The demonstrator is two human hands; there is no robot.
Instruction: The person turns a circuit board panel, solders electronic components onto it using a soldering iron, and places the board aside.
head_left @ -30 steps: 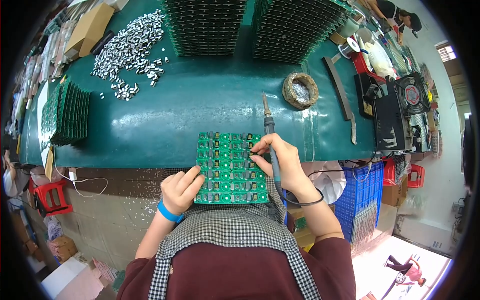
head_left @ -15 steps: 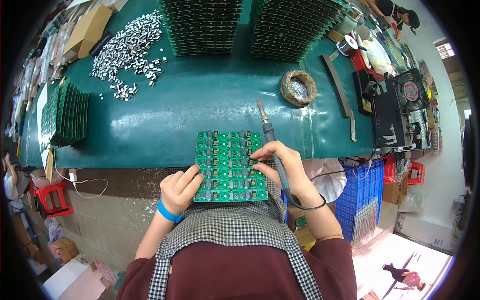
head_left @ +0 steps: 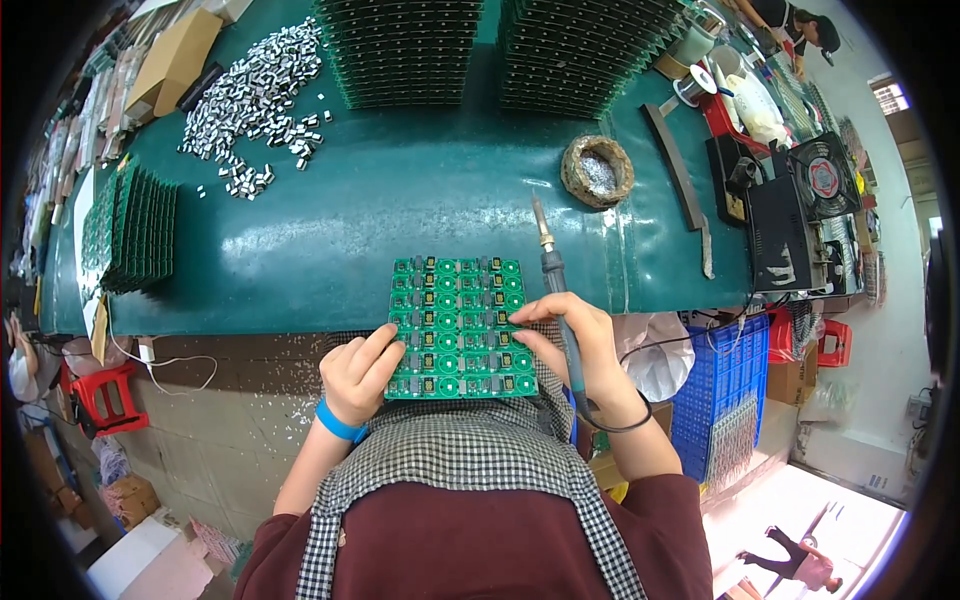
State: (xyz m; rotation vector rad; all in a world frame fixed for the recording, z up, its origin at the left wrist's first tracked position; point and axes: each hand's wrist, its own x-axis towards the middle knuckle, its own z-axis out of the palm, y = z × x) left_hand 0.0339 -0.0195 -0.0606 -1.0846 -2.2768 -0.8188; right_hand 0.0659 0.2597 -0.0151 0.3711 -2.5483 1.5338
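A green circuit board panel (head_left: 457, 330), set with rows of small parts, lies at the near edge of the table, over my lap. My left hand (head_left: 358, 376) has its fingers closed on the panel's left edge. A soldering iron (head_left: 554, 268) with a grey handle rests in the crook of my right hand (head_left: 588, 345), its tip pointing away from me above the table. The thumb and index fingertip of that hand are at a part near the panel's right edge; whether they pinch it I cannot tell.
On the green table (head_left: 330, 235) stand tall board stacks (head_left: 405, 55), a smaller stack (head_left: 140, 230), a pile of small metal parts (head_left: 255, 95) and a round solder pot (head_left: 597, 172). A metal bar (head_left: 675, 165) and a black fan unit (head_left: 805, 210) are at the right, above a blue crate (head_left: 715, 390).
My right hand has shifted slightly right, and the iron with it, its tip swinging right. The panel has moved a little away from me. My left hand keeps its hold.
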